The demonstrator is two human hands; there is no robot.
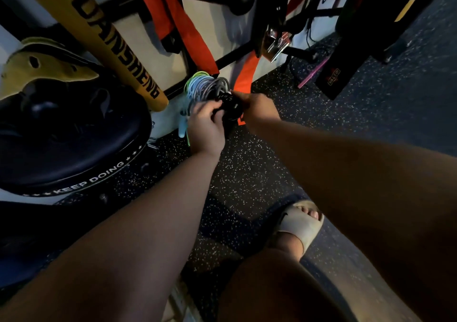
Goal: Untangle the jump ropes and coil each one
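Gym or fitness room, dark speckled rubber floor (247,173), orange resistance bands (188,25) hung on a black wall rack (230,61), yellow lettered stick (116,42), black dome trainer (74,143) marked KEEP DOING, coiled jump ropes (205,87) by the wall.

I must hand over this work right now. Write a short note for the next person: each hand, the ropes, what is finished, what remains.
Left hand grips the black rope bundle from the left.
Right hand holds the same bundle from the right.
Green, blue and grey ropes hang coiled just behind it.
Done: the coloured ropes look coiled.
Left: finish the black one; the dim light hides how tidy it is.
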